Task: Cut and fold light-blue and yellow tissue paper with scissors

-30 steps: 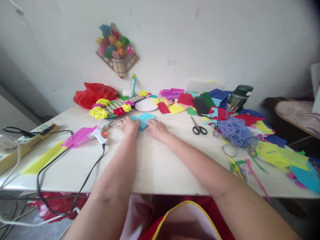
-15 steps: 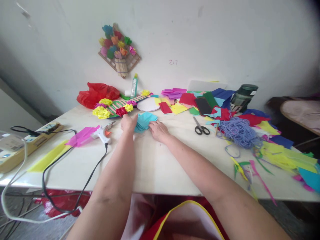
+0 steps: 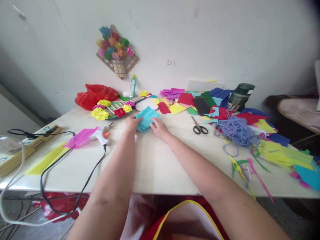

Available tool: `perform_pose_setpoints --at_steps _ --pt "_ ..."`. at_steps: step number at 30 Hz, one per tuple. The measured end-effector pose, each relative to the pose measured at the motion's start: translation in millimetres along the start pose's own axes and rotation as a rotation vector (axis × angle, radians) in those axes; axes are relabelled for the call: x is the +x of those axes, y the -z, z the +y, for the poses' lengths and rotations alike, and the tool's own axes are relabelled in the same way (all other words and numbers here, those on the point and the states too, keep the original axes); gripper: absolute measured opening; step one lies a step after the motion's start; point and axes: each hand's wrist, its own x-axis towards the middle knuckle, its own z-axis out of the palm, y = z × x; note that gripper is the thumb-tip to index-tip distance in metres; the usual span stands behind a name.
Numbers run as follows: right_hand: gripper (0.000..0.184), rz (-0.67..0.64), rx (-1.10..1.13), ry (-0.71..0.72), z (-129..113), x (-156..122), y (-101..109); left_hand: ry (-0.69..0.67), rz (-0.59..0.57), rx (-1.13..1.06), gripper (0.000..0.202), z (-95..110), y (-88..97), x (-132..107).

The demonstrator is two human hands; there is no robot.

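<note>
Layered blue paper (image 3: pixel 146 120) over the worktop (image 3: pixel 165 170)
The fingers of the left hand (image 3: pixel 132 124) pinch its left edge; those of the right hand (image 3: pixel 160 129) touch the right edge, though whether they grip is unclear. Light, even pressure should keep the layers aligned.

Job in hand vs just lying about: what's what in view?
In hand:
- light-blue paper, between left hand and right hand, both touching it

Apparently just lying about, untouched now:
- scissors
- glue gun
- yarn
- dark bottle
</note>
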Motion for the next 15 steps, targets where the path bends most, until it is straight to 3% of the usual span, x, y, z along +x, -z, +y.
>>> perform_pose_setpoints --at_steps 5,10,12,15 --pt "0.053 0.305 0.541 -0.318 6.4 7.4 11.2 0.043 -0.091 -0.324 0.026 -4.2 -14.2 -2.3" --pt "0.055 0.273 1.061 -0.435 7.1 9.3 17.8 0.053 -0.204 -0.393 0.033 -5.9 -30.5 -10.3" --pt "0.049 0.284 1.123 -0.436 9.5 9.2 16.8 0.037 -0.268 -0.379 0.038 -5.9 -36.1 -16.1" --pt "0.035 0.428 0.999 -0.471 19.8 9.6 14.2 0.027 -0.347 -0.347 0.043 -5.2 -42.8 -22.7"
